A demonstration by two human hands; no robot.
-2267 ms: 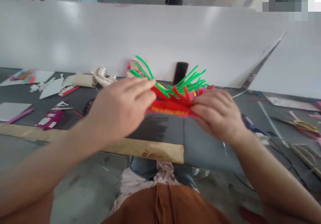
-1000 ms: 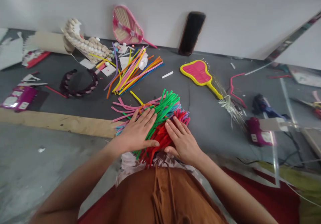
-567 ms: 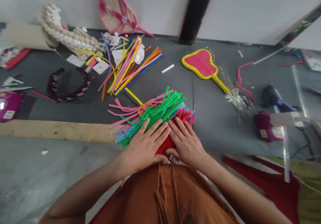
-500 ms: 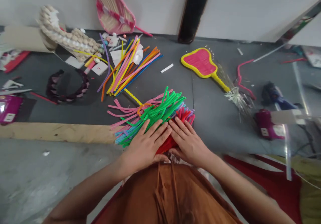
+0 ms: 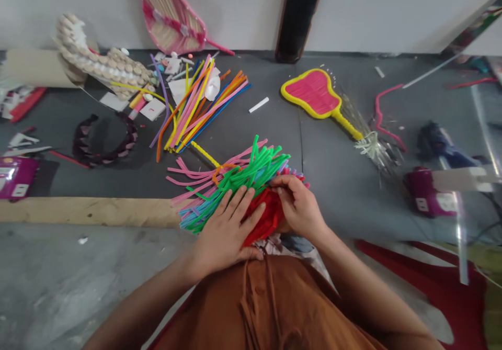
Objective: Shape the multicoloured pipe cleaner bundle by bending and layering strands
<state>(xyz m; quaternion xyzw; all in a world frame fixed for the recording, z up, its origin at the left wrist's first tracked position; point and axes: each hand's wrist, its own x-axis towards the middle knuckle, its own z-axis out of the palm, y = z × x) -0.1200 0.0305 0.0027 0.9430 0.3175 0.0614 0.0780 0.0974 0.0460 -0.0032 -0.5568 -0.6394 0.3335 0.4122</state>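
Note:
A bundle of pipe cleaners lies at the table's front edge: green pipe cleaners (image 5: 257,169) on top, pink pipe cleaners (image 5: 196,175) and blue ones to the left, red pipe cleaners (image 5: 266,216) nearest my body. My left hand (image 5: 231,227) rests flat on the bundle, fingers spread across the green and red stems. With thumb and fingertips together, my right hand (image 5: 300,206) pinches at the right side of the red stems; the tip of the pinch is partly hidden. A twisted yellow stem (image 5: 206,154) sticks out behind the bundle.
Loose coloured pipe cleaners (image 5: 200,109) lie behind the bundle. A yellow-rimmed pink fan shape (image 5: 314,93), a dark headband (image 5: 104,140) and a purple box (image 5: 421,193) surround it. A phone (image 5: 300,18) and a pink fan (image 5: 172,15) lean on the wall.
My right hand has lifted from lying flat and curled into a pinch, uncovering more red stems. My left hand stays on the bundle. The view has shifted slightly.

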